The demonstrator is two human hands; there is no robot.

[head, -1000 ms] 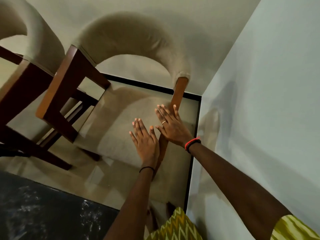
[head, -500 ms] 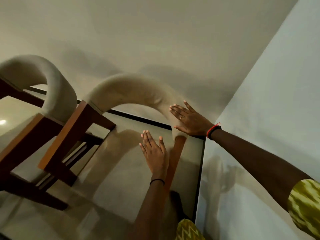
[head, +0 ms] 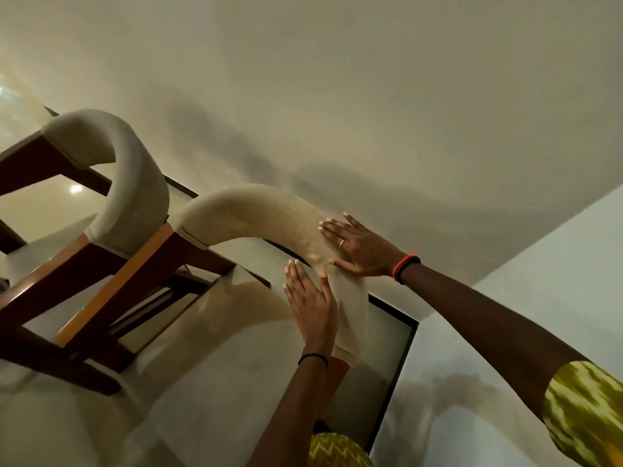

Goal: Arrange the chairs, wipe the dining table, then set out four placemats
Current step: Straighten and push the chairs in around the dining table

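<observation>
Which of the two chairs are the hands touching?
The right chair: the right hand and left hand rest with straight fingers on its curved padded back. The left chair is untouched.

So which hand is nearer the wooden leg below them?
Left. The left hand lies flat against the padded back just above the wooden leg; the right hand rests higher up the curve.

The camera on my head looks forward and down. My left hand [head: 313,308] and right hand [head: 360,249] lie close ahead, mid-frame.
</observation>
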